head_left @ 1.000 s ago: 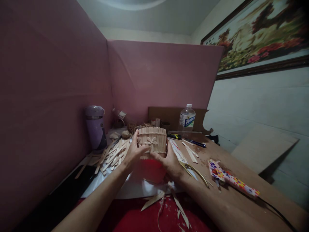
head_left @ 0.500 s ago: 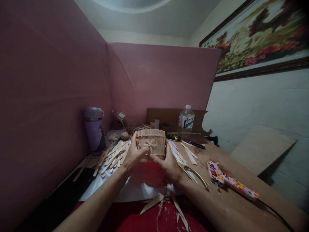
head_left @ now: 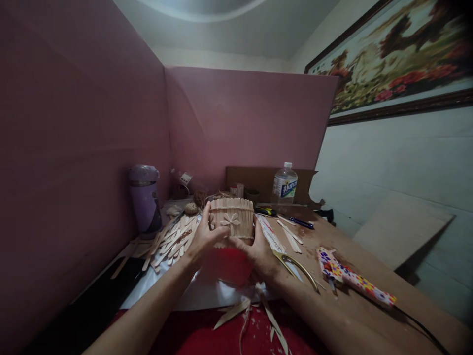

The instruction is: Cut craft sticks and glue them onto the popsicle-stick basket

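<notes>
Between my two hands is a small craft-stick basket, its wall made of upright wooden sticks with twine bands near the top and bottom. A pale wooden flower decorates the side facing me. My left hand grips the basket's left side, thumb across the lower front. On the other side my right hand holds it, thumb under the lower edge. The basket is raised above the white sheet; its inside and underside are hidden. Loose craft sticks lie in a heap left of my hands.
Gold-handled scissors lie beside my right forearm, and a flower-patterned glue gun with a cord farther right. A purple tumbler, a twine ball, a plastic bottle and a yellow-black cutter stand or lie behind. Wood scraps lie nearest me.
</notes>
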Available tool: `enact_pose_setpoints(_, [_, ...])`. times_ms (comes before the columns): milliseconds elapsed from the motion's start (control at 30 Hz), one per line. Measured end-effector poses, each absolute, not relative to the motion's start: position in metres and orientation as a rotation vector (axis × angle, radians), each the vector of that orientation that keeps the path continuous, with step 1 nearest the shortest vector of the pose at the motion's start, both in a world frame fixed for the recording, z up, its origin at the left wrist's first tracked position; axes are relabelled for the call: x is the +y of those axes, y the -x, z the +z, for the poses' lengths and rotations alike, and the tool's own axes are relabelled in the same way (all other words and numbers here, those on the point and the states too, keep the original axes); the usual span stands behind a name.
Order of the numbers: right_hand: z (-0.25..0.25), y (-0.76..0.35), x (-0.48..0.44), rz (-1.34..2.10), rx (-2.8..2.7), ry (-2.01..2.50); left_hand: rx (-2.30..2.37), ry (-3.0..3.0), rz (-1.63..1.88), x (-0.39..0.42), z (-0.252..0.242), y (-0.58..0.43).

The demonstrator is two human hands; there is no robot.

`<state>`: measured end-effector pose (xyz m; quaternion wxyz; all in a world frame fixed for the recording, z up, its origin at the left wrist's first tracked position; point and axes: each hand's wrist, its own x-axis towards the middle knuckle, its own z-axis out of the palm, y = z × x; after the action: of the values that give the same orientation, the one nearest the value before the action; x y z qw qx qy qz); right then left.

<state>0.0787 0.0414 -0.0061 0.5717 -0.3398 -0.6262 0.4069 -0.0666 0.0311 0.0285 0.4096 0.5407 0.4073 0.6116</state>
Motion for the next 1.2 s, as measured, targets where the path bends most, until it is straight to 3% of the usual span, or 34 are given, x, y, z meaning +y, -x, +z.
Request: enact_pose_setpoints(1200, [-0.008,-0.078,0.044,0.948,-1.483,0.744,1.106,-1.442,1.544,0.043,0.022,0.07])
